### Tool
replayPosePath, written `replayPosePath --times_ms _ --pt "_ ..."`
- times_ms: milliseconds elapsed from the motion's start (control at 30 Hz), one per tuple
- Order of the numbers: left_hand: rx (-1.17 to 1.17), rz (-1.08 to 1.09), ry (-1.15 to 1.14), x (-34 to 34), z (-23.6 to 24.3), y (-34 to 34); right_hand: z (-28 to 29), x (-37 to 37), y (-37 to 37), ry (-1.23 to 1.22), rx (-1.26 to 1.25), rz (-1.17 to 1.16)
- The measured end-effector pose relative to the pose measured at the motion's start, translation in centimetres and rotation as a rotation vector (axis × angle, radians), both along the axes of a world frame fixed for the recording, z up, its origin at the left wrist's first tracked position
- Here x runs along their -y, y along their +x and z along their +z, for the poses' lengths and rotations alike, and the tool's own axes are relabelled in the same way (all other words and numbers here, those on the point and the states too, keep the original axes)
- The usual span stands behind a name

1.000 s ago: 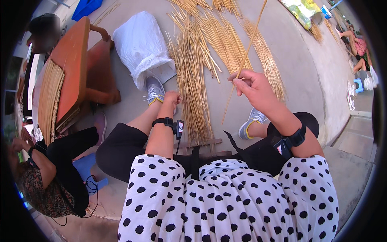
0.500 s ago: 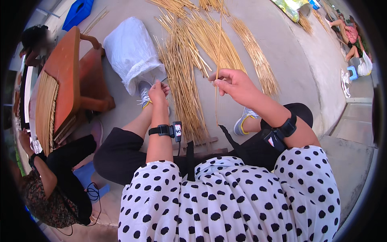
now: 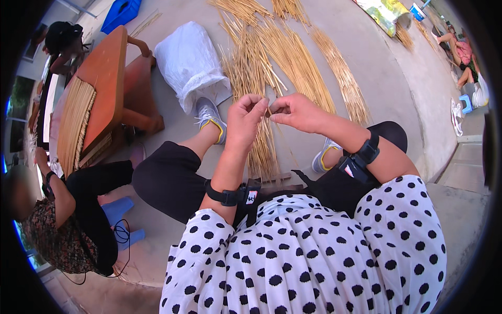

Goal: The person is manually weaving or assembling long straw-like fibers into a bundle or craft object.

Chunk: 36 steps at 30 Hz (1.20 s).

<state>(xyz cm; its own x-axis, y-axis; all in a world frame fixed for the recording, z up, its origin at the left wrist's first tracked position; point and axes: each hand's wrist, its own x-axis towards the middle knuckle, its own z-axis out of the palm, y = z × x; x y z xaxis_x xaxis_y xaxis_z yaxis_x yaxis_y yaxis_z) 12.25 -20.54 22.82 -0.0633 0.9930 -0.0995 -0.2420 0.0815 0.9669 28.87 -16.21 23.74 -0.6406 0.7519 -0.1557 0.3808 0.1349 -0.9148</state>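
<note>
My left hand (image 3: 250, 112) and my right hand (image 3: 293, 112) meet in front of me, fingers pinched on a thin straw stalk (image 3: 287, 150) that slants down toward my lap; their fingertips partly hide where it is held. Long loose stalks (image 3: 241, 73) lie on the floor just beyond my hands, with more fanned bundles (image 3: 306, 63) and a narrower bundle (image 3: 340, 73) to their right. My sneakers rest either side of the stalks.
A white sack (image 3: 185, 57) lies left of the stalks. An orange wooden table (image 3: 99, 125) holds flat straw work (image 3: 73, 125). Co-workers (image 3: 68, 225) (image 3: 65, 47) sit at left, another (image 3: 463, 55) at far right. A blue crate (image 3: 119, 13) is behind.
My left hand has risen and moved right, and my right hand has dropped slightly left, so they now meet on the stalk that my right hand alone held upright earlier.
</note>
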Motion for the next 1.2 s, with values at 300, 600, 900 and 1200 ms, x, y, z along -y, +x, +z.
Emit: replayPosePath --times_ms 300,600,900,1200 --pt "0.313 0.095 -0.053 0.1 -1.6 -0.8 -0.1 0.3 -0.3 -0.235 -0.158 0.002" --pt "0.026 0.134 -0.05 -0.1 -3.5 -1.2 0.7 0.4 0.4 -0.375 -0.096 -0.084" --pt "-0.729 -0.048 0.283 -0.2 -4.7 -1.8 0.5 -0.1 0.4 -0.431 -0.141 -0.193" --pt "0.209 -0.055 -0.036 0.7 -1.2 -0.6 1.1 0.2 0.0 -0.426 -0.14 -0.151"
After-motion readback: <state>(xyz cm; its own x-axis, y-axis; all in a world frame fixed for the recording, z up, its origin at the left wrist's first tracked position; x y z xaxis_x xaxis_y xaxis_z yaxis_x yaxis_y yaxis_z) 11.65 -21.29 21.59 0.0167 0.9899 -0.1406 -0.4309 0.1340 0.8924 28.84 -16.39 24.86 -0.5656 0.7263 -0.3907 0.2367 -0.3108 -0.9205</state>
